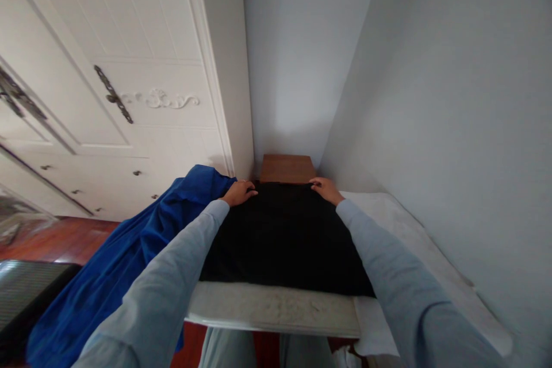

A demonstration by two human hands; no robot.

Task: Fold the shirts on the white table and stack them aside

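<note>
A black cloth (284, 236) lies spread flat over a pale table (271, 307), its near edge a little back from the table's front. At its far left corner, my left hand (240, 192) pinches the edge between thumb and fingers. My right hand (326, 190) grips the far right corner in the same way. The kind of garment, if it is one, cannot be made out. Beside my left forearm a blue cloth (146, 247) hangs in folds over the table's left side. White cloth or paper (379, 213) covers the surface to the right.
A brown wooden box-like piece (288, 168) stands beyond the table, against the grey wall (297, 57). White wardrobe doors (172, 29) with dark metal handles rise at the left. A dark ribbed object (30, 293) sits lower left above the red wooden floor (60, 241).
</note>
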